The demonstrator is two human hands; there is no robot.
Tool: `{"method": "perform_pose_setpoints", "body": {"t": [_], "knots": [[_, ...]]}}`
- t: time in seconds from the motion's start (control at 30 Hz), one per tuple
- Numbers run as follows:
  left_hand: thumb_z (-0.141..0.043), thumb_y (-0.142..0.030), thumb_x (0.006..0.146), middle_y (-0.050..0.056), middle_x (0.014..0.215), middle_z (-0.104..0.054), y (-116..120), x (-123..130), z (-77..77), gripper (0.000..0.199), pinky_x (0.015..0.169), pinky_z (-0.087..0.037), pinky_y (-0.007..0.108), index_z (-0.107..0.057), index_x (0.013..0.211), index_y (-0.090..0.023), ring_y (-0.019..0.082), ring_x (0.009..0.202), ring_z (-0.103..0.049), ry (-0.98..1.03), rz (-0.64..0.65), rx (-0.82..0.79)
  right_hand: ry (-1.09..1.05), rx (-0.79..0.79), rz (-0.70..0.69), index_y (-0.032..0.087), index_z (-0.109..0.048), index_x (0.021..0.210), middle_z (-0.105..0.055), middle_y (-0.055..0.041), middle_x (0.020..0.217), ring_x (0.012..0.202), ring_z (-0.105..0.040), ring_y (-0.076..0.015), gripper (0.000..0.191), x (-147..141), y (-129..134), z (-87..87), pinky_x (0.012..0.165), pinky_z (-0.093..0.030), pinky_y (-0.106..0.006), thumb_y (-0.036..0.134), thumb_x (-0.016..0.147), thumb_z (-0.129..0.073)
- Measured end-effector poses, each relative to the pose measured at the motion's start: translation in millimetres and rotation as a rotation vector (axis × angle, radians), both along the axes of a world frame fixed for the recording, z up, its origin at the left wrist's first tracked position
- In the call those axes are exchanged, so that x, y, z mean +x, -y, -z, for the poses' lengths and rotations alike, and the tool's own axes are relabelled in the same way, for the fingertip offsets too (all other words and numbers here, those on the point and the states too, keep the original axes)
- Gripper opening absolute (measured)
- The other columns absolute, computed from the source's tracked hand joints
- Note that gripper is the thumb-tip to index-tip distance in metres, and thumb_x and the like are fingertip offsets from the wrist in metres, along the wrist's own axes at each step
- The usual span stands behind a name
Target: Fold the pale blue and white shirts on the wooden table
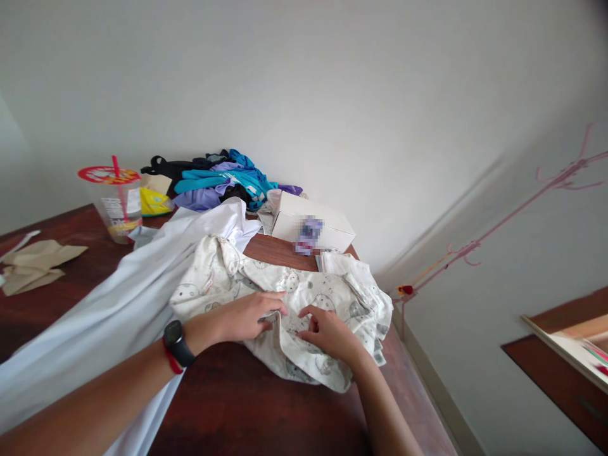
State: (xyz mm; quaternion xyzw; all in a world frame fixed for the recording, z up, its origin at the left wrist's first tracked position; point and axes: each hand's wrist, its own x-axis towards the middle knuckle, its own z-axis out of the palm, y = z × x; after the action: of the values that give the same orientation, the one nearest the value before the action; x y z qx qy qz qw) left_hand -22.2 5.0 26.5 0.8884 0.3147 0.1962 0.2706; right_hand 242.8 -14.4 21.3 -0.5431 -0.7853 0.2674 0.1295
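**Both hands on the printed garment, mid-table**

While the arms are stretched out over the table [247, 405], both hands are planted on the garment [327, 297], a crumpled cream thing with a faint grey print. It's spread across the middle of the dark wood, reaching close to the right edge.

The left hand [242, 316] is laid on the cloth with fingers curled loosely, tips pressed into a fold. A black watch [177, 339] and a red band are worn on that wrist. The right hand [330, 332] is set just beside it, fingers bent and pinched down on the same fold, so the fabric is gripped between the two, nearly touching each other. How tight the pinch is can't really be told from this angle.

Off to the left, a pale blue sheet [109, 316] is draped over the table and partly tucked under the garment. Behind that, a heap of clothes [223, 180] in teal, purple and black is piled against the wall. A white box [313, 225] is parked just beyond the garment. A plastic cup [116, 202] with a red lid and straw is stood at the far left, with some brown paper [33, 263] lying near it.
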Motion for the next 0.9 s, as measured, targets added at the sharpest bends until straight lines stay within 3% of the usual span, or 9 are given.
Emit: {"method": "perform_pose_setpoints", "body": {"t": [0.17,0.27,0.37,0.5,0.63,0.8,0.9], "knots": [[-0.056,0.004,0.079,0.009,0.161,-0.040,-0.9,1.1,0.7,0.054,0.117,-0.038,0.038,-0.066,0.123,-0.026,0.026,0.142,-0.048,0.030,-0.019,-0.003,0.045,0.082,0.004,0.021,-0.068,0.088,-0.065,0.0009,0.071,0.067,-0.058,-0.0162,0.004,-2.6,-1.2,1.7,0.063,-0.035,-0.026,0.025,0.086,-0.066],[-0.056,0.004,0.080,0.009,0.161,-0.039,-2.6,1.1,5.1,0.057,0.118,-0.036,0.039,-0.064,0.128,-0.027,0.025,0.144,-0.045,0.036,-0.033,-0.001,0.033,0.174,0.005,0.020,-0.062,0.083,-0.064,-0.0017,0.081,0.071,-0.058,-0.0166,0.007,-4.6,-1.2,-0.5,0.067,-0.039,-0.028,0.023,0.089,-0.059],[-0.058,0.002,0.080,0.008,0.162,-0.038,-4.3,1.1,11.5,0.068,0.120,-0.034,0.040,-0.055,0.141,-0.028,0.025,0.146,-0.041,0.047,-0.059,0.046,-0.110,0.291,0.087,0.021,-0.056,0.089,-0.062,-0.0038,0.093,0.080,-0.059,-0.0183,0.009,-5.1,-1.5,-4.4,0.074,-0.042,-0.030,0.026,0.094,-0.052],[-0.064,-0.005,0.083,0.010,0.157,-0.044,-4.8,1.3,15.0,0.079,0.117,-0.039,0.040,-0.037,0.154,-0.029,0.026,0.142,-0.046,0.067,-0.109,0.153,-0.335,0.350,0.201,0.024,-0.049,0.091,-0.057,0.0001,0.080,0.073,-0.055,-0.0180,0.017,-4.1,0.8,-9.9,0.070,-0.041,-0.030,0.036,0.102,-0.042],[-0.066,-0.015,0.088,0.011,0.146,-0.053,-5.2,1.0,13.0,0.066,0.109,-0.045,0.038,-0.042,0.149,-0.025,0.027,0.131,-0.055,0.031,-0.175,0.182,-0.406,0.352,0.159,0.023,-0.051,0.093,-0.050,0.0024,0.070,0.063,-0.046,-0.0164,0.020,-5.4,8.4,-16.0,0.061,-0.036,-0.030,0.041,0.101,-0.046],[-0.059,-0.015,0.093,0.006,0.113,-0.070,-7.0,-0.5,10.6,0.025,0.094,-0.049,0.031,-0.070,0.114,-0.022,0.023,0.105,-0.068,-0.059,-0.153,0.152,-0.383,0.249,0.043,0.021,-0.057,0.090,-0.054,0.0014,0.071,0.064,-0.048,-0.0155,0.019,-9.8,15.3,-22.9,0.062,-0.037,-0.029,0.038,0.098,-0.054],[-0.056,-0.013,0.094,0.006,0.107,-0.069,-6.6,-0.3,5.8,0.022,0.088,-0.049,0.030,-0.072,0.107,-0.021,0.022,0.099,-0.068,-0.069,-0.152,0.171,-0.361,0.199,0.034,0.021,-0.060,0.090,-0.057,0.0008,0.072,0.065,-0.051,-0.0158,0.021,-10.9,15.6,-24.8,0.062,-0.039,-0.029,0.040,0.097,-0.056]]}}
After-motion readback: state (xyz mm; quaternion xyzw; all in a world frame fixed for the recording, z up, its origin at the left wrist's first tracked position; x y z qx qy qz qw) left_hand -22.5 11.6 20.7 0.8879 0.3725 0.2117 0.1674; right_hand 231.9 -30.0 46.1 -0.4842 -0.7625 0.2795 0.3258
